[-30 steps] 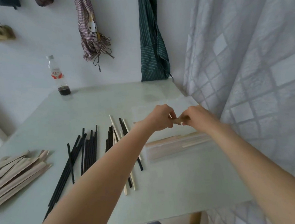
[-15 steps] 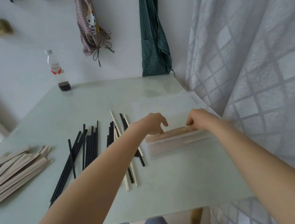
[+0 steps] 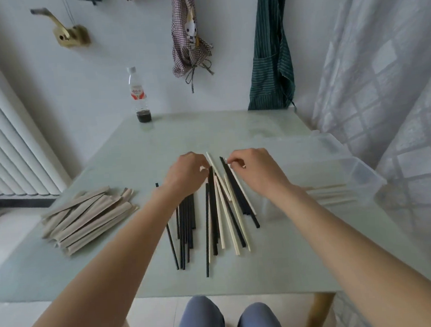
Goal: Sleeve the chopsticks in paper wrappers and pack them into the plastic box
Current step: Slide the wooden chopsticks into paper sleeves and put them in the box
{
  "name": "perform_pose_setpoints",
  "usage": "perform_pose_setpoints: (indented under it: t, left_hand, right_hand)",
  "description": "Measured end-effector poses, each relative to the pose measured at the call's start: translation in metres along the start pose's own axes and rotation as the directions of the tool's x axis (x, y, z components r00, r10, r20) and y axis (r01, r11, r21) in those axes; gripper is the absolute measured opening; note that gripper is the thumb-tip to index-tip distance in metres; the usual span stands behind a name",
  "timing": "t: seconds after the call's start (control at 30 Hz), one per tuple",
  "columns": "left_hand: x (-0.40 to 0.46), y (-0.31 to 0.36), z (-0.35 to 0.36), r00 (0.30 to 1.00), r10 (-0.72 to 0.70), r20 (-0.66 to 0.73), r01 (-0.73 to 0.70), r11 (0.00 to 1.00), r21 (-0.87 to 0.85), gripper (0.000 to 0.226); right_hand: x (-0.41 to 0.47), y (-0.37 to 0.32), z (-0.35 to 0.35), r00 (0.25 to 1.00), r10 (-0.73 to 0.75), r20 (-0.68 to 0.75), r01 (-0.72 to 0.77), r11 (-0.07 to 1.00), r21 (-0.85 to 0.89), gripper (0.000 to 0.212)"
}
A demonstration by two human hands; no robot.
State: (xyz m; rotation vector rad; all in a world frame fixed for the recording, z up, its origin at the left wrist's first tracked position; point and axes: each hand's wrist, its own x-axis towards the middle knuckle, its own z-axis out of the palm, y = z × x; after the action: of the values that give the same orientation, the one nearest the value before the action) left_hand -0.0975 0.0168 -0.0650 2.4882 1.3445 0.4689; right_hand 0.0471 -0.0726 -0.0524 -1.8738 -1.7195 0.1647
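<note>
Loose black chopsticks point(image 3: 185, 225) and a mixed fan of cream and black chopsticks point(image 3: 229, 208) lie in the middle of the table. My left hand point(image 3: 187, 176) has its fingers curled over the far ends of the sticks and pinches one chopstick tip. Just to its right, my right hand point(image 3: 255, 169) pinches the far tip of a cream chopstick point(image 3: 239, 187). A heap of tan paper wrappers point(image 3: 89, 217) lies at the left. The clear plastic box point(image 3: 365, 174) stands at the right with sleeved chopsticks point(image 3: 327, 193) inside.
The box's clear lid point(image 3: 298, 144) lies behind the box. A plastic bottle point(image 3: 139, 97) with dark liquid stands at the table's far edge. A radiator point(image 3: 6, 143) is on the left and a curtain point(image 3: 395, 71) hangs close on the right. Aprons hang on the wall.
Both hands have left the plastic box, where the sleeved pair stays, and moved left to the far ends of the loose chopsticks.
</note>
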Motion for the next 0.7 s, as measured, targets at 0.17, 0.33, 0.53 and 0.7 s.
perform_pose_setpoints:
  t: [0.17, 0.33, 0.53, 0.7]
  left_hand:
    - [-0.031, -0.048, -0.003, 0.971, -0.128, 0.204, 0.103, 0.986, 0.129, 0.056]
    - [-0.064, -0.064, 0.006, 0.861, -0.099, 0.499, 0.041, 0.991, 0.126, 0.097]
    - [-0.074, -0.075, 0.014, 0.859, -0.078, 0.506, 0.032, 0.995, 0.098, 0.103]
    - [-0.078, -0.08, 0.018, 0.882, -0.061, 0.467, 0.053, 0.998, 0.03, 0.102]
  right_hand:
    - [0.004, -0.015, 0.056, 0.943, 0.203, 0.264, -0.164, 0.973, -0.164, 0.02]
    - [-0.001, -0.03, 0.081, 0.835, 0.424, 0.352, -0.325, 0.894, -0.307, 0.023]
    - [0.006, -0.036, 0.093, 0.706, 0.614, 0.352, -0.528, 0.789, -0.315, 0.021]
    - [0.014, -0.03, 0.092, 0.537, 0.702, 0.468, -0.692, 0.684, -0.23, 0.028]
